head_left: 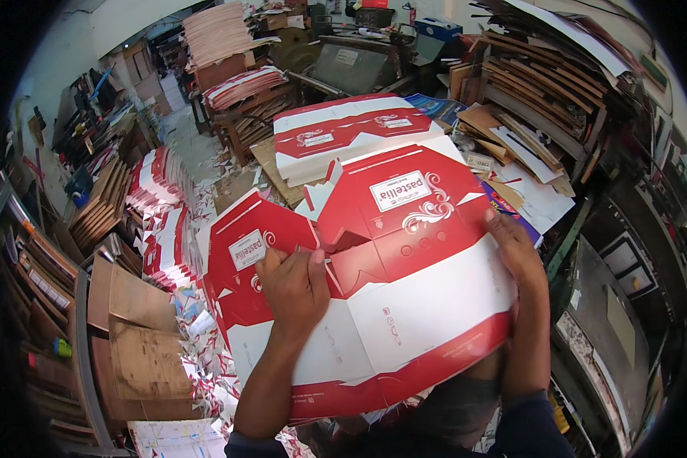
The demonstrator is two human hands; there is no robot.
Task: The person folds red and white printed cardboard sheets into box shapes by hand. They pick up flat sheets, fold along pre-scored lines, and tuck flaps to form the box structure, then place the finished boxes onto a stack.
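Cardboard is what we are handling: a flat red and white box sheet (pixel 416 282) is lying across our lap side of the bench (pixel 271 164), right in front of us and between our hands. Its long axis is running left to right, slightly tilted, with the far right corner sitting higher than the near left one.

Our left hand (pixel 294 286) is resting on the sheet's left half, fingers curled down and thumb tucked, and it is pinching or pressing the notched edge near the middle cut-out; we cannot tell which for certain. Our right hand (pixel 515 252) is lying flat and spread along the sheet's right edge, fingers pointing away from us toward the upper corner.

Both hands are touching the sheet, so neither is nearer; the left one is sitting closer to the centre, the right one out at the rim.

A second sheet of the same kind (pixel 244 259) is peeking out underneath on the left, and a stack of matching sheets (pixel 343 133) is lying farther off, beyond the one we are holding.
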